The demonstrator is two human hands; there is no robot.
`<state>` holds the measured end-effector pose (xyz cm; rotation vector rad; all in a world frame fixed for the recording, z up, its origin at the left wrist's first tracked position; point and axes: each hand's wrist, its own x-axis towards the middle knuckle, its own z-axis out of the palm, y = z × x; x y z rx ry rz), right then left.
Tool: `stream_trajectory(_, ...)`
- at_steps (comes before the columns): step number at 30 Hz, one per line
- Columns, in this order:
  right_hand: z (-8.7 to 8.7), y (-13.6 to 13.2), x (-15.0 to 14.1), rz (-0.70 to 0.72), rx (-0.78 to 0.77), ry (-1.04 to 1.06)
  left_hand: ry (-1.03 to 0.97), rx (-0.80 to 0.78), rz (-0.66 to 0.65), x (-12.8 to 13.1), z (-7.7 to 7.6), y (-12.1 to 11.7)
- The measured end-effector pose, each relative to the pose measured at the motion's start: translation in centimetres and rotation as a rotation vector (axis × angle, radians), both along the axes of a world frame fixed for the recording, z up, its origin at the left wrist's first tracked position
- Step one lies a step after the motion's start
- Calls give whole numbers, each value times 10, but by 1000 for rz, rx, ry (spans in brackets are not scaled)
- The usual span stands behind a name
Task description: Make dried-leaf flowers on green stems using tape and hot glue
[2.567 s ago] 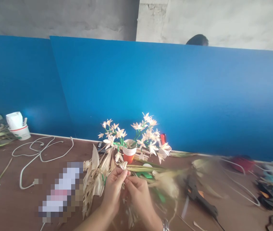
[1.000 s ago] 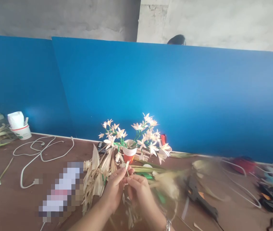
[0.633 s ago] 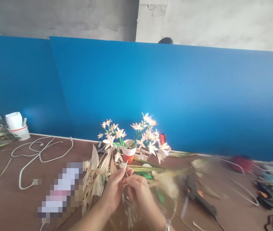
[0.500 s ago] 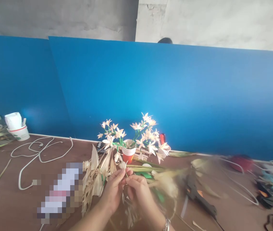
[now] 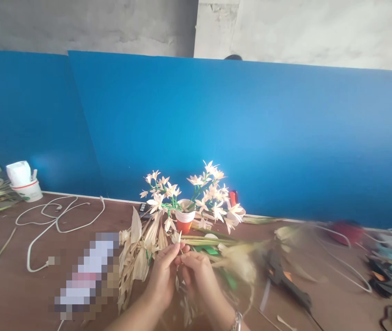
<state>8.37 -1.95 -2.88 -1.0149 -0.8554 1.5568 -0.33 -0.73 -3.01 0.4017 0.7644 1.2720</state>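
My left hand [image 5: 163,271] and my right hand [image 5: 198,272] meet in front of the cup, thumbs and fingertips pinched together. Between them they hold a small pale corn husk petal [image 5: 178,236], whose tip shows above the left thumb; its lower part is hidden by the fingers. Just beyond stands a red and white paper cup [image 5: 185,219] with green-stemmed husk flowers [image 5: 211,193] spreading to both sides. Dried corn husks [image 5: 141,253] lie to the left of my left hand. To the right of my right hand are pale husks [image 5: 240,262], partly blurred.
A black glue gun [image 5: 287,280] lies on the brown table [image 5: 6,303] at the right. White cables [image 5: 58,220], a pixelated object [image 5: 85,271] and a white tub [image 5: 26,189] are at the left. A blue partition [image 5: 182,124] rises behind; part of a head [image 5: 233,57] shows above it.
Both hands stay nearly in place with fingertips together. The petal's tip stood taller a second ago and now shows less. Behind the partition, the head has moved left and lower.
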Motion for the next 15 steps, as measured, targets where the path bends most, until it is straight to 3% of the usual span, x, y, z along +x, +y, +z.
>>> stream_trajectory(8,-14,6,3,28,121,-45,69,28,45,4,2,-4)
stream_trajectory(15,-11,2,0,-16,132,-69,75,57,51,4,-2,-4)
